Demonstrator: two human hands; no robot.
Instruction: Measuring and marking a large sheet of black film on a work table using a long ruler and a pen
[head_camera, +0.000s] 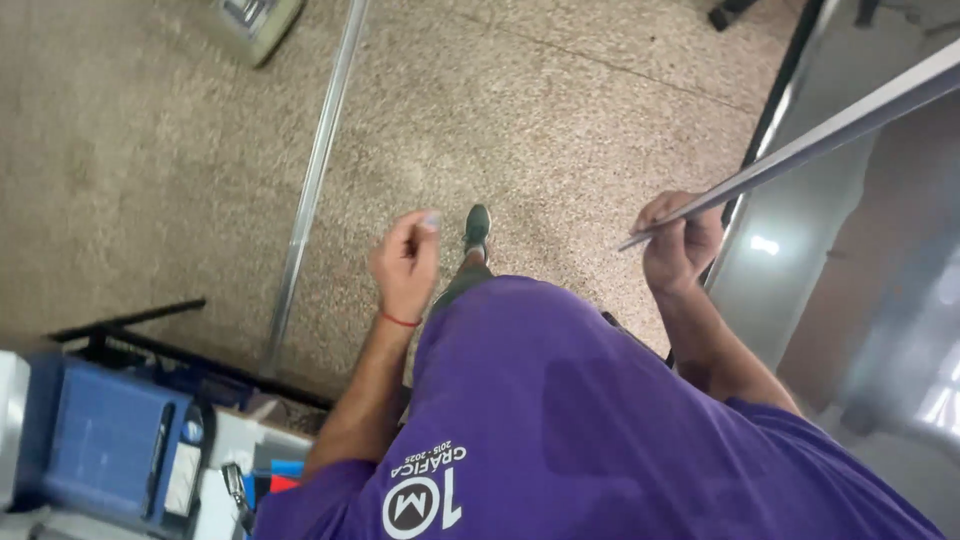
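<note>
— Over by the grey metal panel (800, 270), what is the right hand (680, 245) doing?

— It is clenched round the end of a long metal strip (800, 145), which runs up and away towards the right edge, slanting above the panel.

— And the left hand (405, 265)?

— Loosely curled, fingers bent in, a red cord at the wrist. It seems to pinch something small at the fingertips, but I cannot tell what. It hangs over the speckled floor (150, 150), apart from the strip.

— Anything else down there?

— A second metal rail (310, 190) lies on the floor to the left, a green shoe (477, 228) shows between the hands, and a blue box (100, 440) sits at lower left.
</note>
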